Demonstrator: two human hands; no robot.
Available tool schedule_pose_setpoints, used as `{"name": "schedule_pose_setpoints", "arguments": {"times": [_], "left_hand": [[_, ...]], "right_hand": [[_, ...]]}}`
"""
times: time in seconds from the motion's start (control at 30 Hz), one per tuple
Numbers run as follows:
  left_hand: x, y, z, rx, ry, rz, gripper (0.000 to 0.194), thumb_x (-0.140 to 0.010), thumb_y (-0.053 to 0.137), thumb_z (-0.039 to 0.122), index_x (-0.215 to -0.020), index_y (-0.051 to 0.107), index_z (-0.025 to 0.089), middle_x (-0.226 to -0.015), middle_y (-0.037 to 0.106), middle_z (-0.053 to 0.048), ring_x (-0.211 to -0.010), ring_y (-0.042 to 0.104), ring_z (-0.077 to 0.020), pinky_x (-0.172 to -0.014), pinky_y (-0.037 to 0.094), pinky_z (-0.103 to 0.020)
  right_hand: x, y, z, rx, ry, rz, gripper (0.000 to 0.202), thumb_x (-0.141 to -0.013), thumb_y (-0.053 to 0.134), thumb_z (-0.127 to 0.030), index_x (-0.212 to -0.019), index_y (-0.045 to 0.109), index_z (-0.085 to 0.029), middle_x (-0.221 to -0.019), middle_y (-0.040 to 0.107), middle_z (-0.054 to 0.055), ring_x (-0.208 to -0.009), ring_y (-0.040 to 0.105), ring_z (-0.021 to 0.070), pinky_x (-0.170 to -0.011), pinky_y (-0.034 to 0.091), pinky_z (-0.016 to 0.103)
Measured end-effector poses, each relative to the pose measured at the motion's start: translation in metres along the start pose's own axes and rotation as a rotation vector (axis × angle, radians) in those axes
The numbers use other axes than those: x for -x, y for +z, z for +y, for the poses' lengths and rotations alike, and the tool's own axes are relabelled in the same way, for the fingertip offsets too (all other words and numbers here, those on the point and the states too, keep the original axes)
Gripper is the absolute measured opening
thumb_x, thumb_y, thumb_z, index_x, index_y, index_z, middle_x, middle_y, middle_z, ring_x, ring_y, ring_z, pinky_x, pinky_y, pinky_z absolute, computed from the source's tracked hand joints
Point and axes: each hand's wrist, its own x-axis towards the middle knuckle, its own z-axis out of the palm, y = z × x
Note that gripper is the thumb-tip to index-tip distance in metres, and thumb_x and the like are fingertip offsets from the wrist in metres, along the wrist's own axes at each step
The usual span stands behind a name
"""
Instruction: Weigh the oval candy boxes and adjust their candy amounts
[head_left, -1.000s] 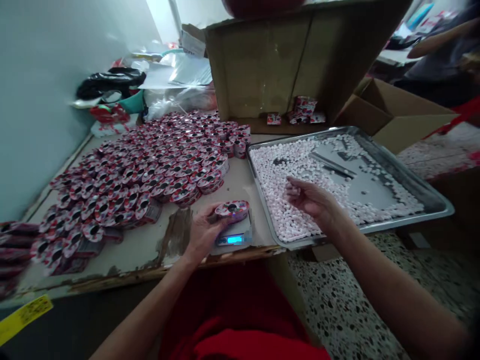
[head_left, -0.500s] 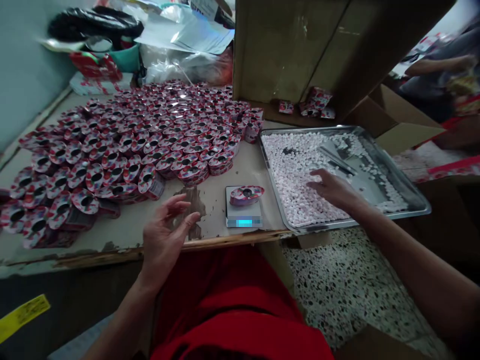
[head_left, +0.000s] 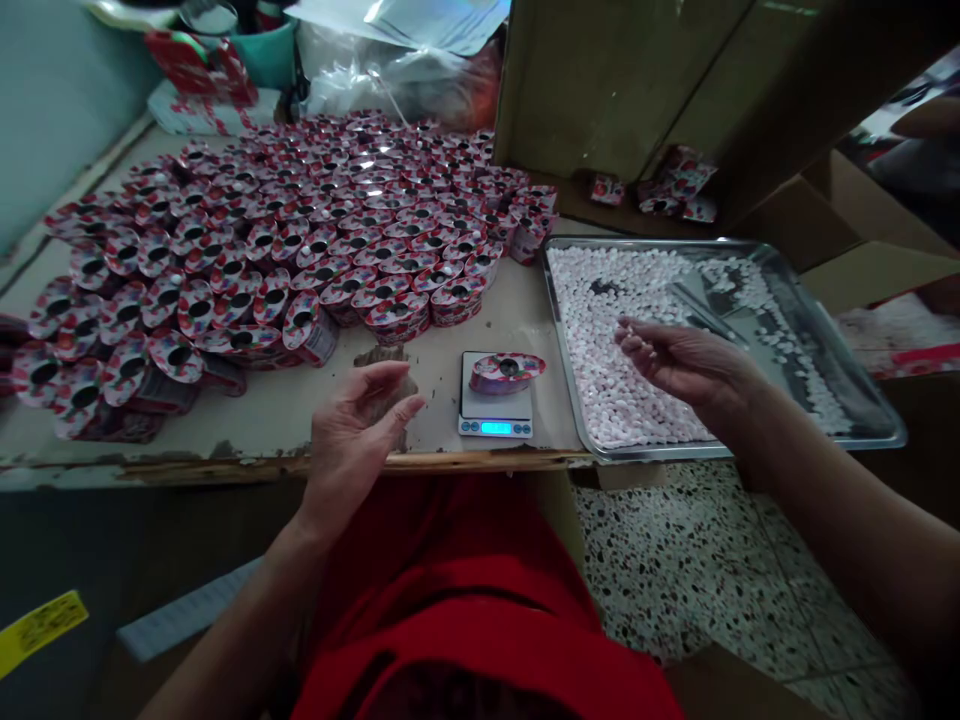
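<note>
A small digital scale (head_left: pixel 496 411) with a lit blue display sits near the table's front edge. On its pan rests one oval red-and-pink packet (head_left: pixel 508 372) with a dark hole in its top. My left hand (head_left: pixel 358 425) hovers left of the scale, holding nothing, thumb and fingers apart. Over the metal tray (head_left: pixel 574 420), my right hand (head_left: pixel 686 370) has its fingers curled together, with a few small white tablets showing at the fingertips. Many more white tablets (head_left: pixel 607 395) cover much of the tray's left side.
Rows of similar oval packets (head_left: pixel 397 318) crowd the table's left and back. A metal bar (head_left: pixel 705 313) lies in the tray. Behind stands a large cardboard box (head_left: pixel 600 90), with several packets (head_left: pixel 679 180) by its base. An open carton (head_left: pixel 870 215) is at the right.
My right hand's fingers have drawn together over the tablets. The left hand has shifted slightly toward the scale. The whole view has tilted downward; the packet stays on the scale.
</note>
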Motion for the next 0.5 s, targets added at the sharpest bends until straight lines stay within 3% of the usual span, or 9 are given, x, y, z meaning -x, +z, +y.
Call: {"name": "schedule_pose_setpoints", "arguments": {"times": [0.07,0.17,0.27,0.37,0.5], "left_hand": [[0.001,0.003,-0.002,0.082,-0.073,0.018,0.044,-0.082,0.088,0.039,-0.12,0.074,0.021,-0.117,0.076,-0.008,-0.11,0.074,-0.0239,-0.109,0.061,-0.045],[-0.003,0.011,-0.004,0.11,-0.052,0.012,0.044,-0.081,0.088,0.037,-0.119,0.073,0.02,-0.117,0.076,-0.008,-0.109,0.074,-0.0228,-0.109,0.061,-0.043],[-0.012,0.022,-0.005,0.051,0.053,-0.026,0.044,-0.082,0.087,0.035,-0.121,0.073,0.021,-0.119,0.075,-0.008,-0.111,0.073,-0.0229,-0.108,0.06,-0.043],[-0.022,0.032,-0.003,-0.037,0.149,-0.084,0.041,-0.085,0.085,0.035,-0.122,0.073,0.022,-0.121,0.075,-0.008,-0.113,0.073,-0.0239,-0.106,0.06,-0.044],[-0.025,0.037,-0.004,-0.055,0.19,-0.133,0.04,-0.088,0.081,0.037,-0.124,0.072,0.023,-0.123,0.076,-0.009,-0.113,0.073,-0.0248,-0.104,0.06,-0.046]], "right_hand": [[0.001,0.007,-0.004,0.013,0.086,-0.026,0.017,-0.098,0.06,0.0,-0.098,0.067,-0.016,-0.079,0.059,0.004,-0.051,0.047,0.0078,-0.036,0.041,0.009],[0.01,0.022,-0.005,0.028,0.172,-0.082,0.018,-0.104,0.056,-0.006,-0.095,0.067,-0.016,-0.072,0.055,0.001,-0.044,0.034,0.005,-0.031,0.026,0.009],[0.025,0.041,-0.002,0.085,0.17,-0.123,0.018,-0.1,0.058,-0.002,-0.098,0.07,-0.015,-0.076,0.063,0.005,-0.051,0.048,0.0079,-0.04,0.042,0.012],[0.038,0.059,0.0,0.242,0.061,-0.267,0.017,-0.09,0.072,-0.002,-0.101,0.073,-0.015,-0.082,0.068,0.006,-0.06,0.058,0.0119,-0.05,0.05,0.017],[0.042,0.081,0.004,0.532,-0.203,-0.537,0.02,-0.089,0.085,-0.031,-0.098,0.075,-0.017,-0.068,0.061,0.0,-0.053,0.046,0.0116,-0.044,0.032,0.019]]}}
